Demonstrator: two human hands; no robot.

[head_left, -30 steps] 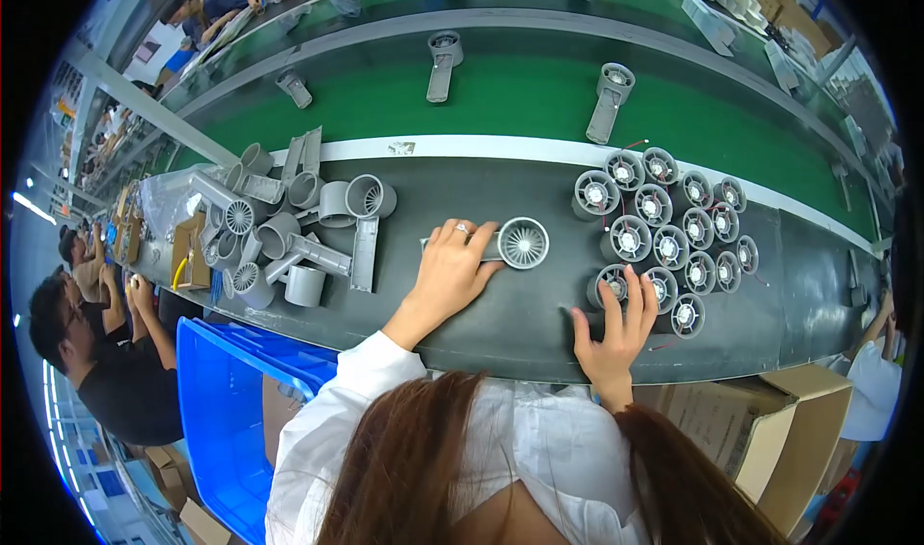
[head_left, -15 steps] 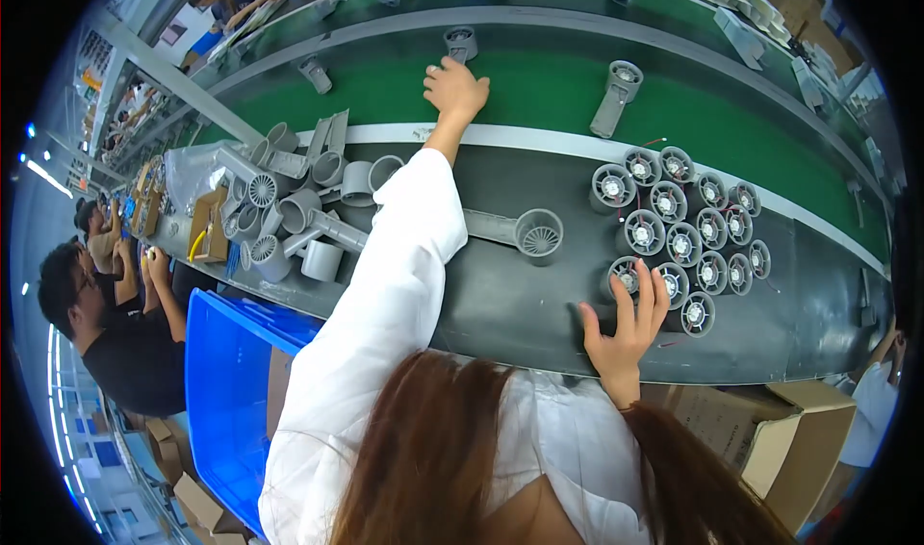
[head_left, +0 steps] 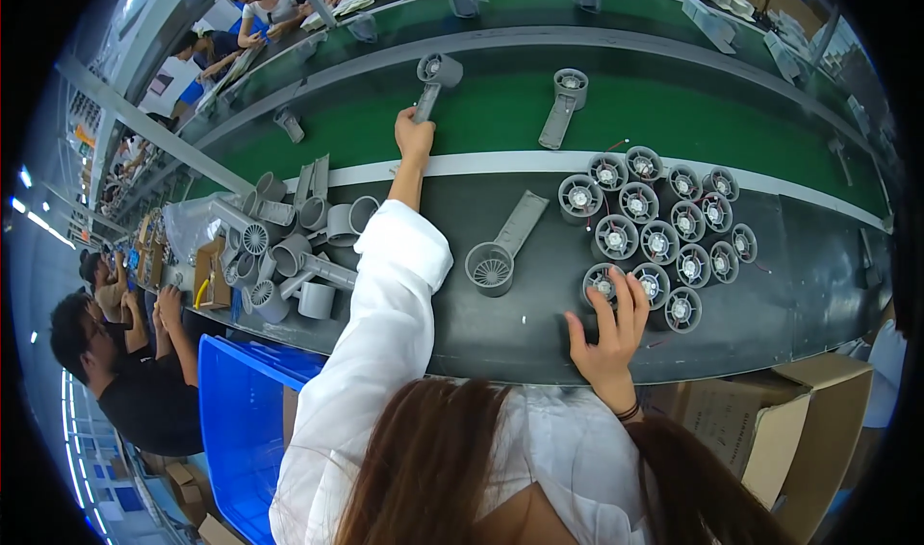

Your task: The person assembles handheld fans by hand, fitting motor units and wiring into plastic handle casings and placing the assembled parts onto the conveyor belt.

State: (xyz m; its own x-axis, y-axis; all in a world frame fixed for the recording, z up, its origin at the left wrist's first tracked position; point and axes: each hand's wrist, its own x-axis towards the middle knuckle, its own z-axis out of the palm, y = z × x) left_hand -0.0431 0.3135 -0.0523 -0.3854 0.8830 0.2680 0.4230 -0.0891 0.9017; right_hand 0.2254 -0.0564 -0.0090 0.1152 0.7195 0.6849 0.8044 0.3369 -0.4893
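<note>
**Left hand on a grey housing on the green belt, right hand among small motors**

A grey plastic housing (head_left: 430,81), shaped like a round barrel with a straight handle, lies on the green conveyor belt (head_left: 674,112) at the far side of the bench. The person's left hand (head_left: 414,139) is stretched out to it, arm in a white sleeve (head_left: 385,314), and the fingers close around the end of its handle. The barrel end points away from the person.

The right hand (head_left: 608,331) rests near the front edge of the dark bench top (head_left: 500,338), fingers spread and pointing away. The fingertips (head_left: 616,285) touch the nearest pieces of a cluster of small round motors (head_left: 659,223) with grey rims and thin wires. The motors stand close together, in rows, to the right of the middle of the bench. The hand grips none of them.

Between the two arms a second grey housing (head_left: 502,249) lies on the bench, its round grille end towards the person. A third housing (head_left: 563,102) lies on the belt, to the right of the one being held.

To the left, a heap of grey housing shells (head_left: 289,247) lies piled on the bench. Below it stands a blue crate (head_left: 241,420), and a cardboard box (head_left: 770,430) sits at the lower right. Other people (head_left: 125,372) work at the left.
</note>
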